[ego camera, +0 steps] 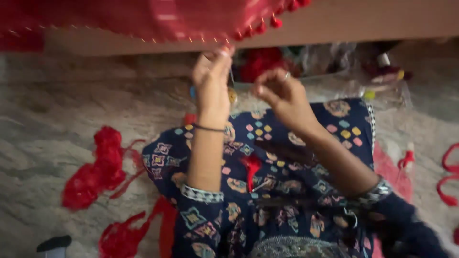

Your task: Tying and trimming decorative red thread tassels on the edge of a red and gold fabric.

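My left hand (211, 76) is raised to the lower edge of a red cloth (158, 16) trimmed with small red pompoms (275, 22), its fingertips pinched at that edge. My right hand (279, 93) is just right of it, fingers pinched together as if on a thin needle or thread, which is too blurred to make out. A red tassel (250, 169) lies on my patterned dark blue lap (287, 157) below both forearms.
Clumps of red yarn (98, 169) lie on the pale marbled floor at the left, more red thread (447, 179) at the right edge. A wooden frame (363, 21) runs across the top. Clear plastic bags with red material (325, 62) sit beneath it.
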